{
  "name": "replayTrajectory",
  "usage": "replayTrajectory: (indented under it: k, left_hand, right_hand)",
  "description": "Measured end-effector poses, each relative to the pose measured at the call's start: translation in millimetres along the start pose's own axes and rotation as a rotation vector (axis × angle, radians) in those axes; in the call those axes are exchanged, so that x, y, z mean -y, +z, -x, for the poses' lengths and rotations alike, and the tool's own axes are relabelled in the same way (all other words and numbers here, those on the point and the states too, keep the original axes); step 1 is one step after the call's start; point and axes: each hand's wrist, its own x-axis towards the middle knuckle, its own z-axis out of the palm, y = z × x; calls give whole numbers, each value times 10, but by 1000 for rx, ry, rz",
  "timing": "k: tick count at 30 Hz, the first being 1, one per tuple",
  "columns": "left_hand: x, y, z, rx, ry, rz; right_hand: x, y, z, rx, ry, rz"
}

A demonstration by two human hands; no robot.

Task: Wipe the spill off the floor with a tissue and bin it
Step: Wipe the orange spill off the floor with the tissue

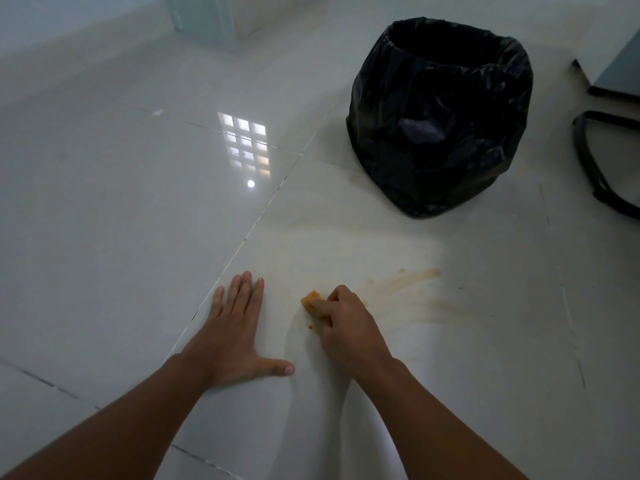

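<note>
Wiping up beside the bin

Our right hand grips the orange-stained crumpled tissue against the glossy white tiled floor, left of the brownish smeared spill; our left hand lies flat, fingers straight. The black-bagged bin stands beyond.

The right hand grips an orange-soaked tissue against the floor beside the smeared spill. The left hand rests flat nearby. A black-lined bin stands beyond.
</note>
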Motion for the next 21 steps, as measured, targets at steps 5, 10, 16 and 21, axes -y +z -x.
replayTrajectory:
  k: [5,10,16,21]
  left_hand:
    - [-15,59,81,-17,48,-12]
    - [-33,102,123,-33,55,-50]
    - [-34,107,119,-31,58,-57]
    - [-24,100,131,-16,60,-64]
  right_hand:
    - [59,30,134,-12,-64,-70]
    - [143,143,169,-142,12,-130]
    - [295,267,137,-68,29,-69]
    - [207,271,240,-147,-7,44]
